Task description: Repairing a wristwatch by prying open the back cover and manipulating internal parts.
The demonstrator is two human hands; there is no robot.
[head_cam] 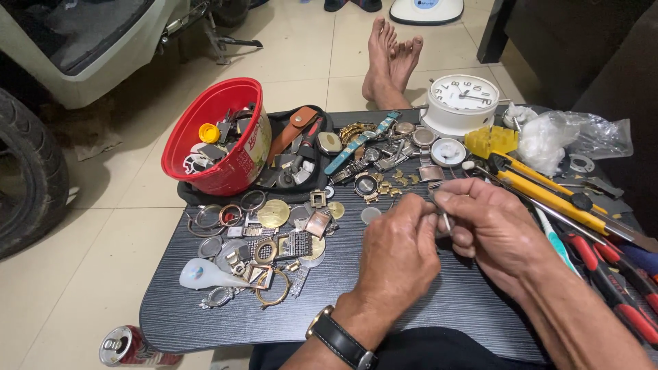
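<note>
Red tub [226, 168] of watch parts [223, 133]

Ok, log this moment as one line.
left hand: pinching small metal part | right hand: gripping same part | beneath: black table | nearby: watch parts

Floor [301, 48]: pale cream tiles with thin dark joints, evenly lit, faintly glossy.
Tabletop [226, 322]: low, black, woodgrain finish, rounded corners; landmark for the entries below.
Tyre [27, 178]: black, ribbed tread, on the floor left of the tabletop.
Vehicle body [89, 48]: white panel, beyond the tabletop's left corner, metal stand beside it.
Drink can [127, 346]: red, lying on the floor at the tabletop's near left corner.
Dark furniture [582, 41]: beyond the tabletop's right end.
</note>
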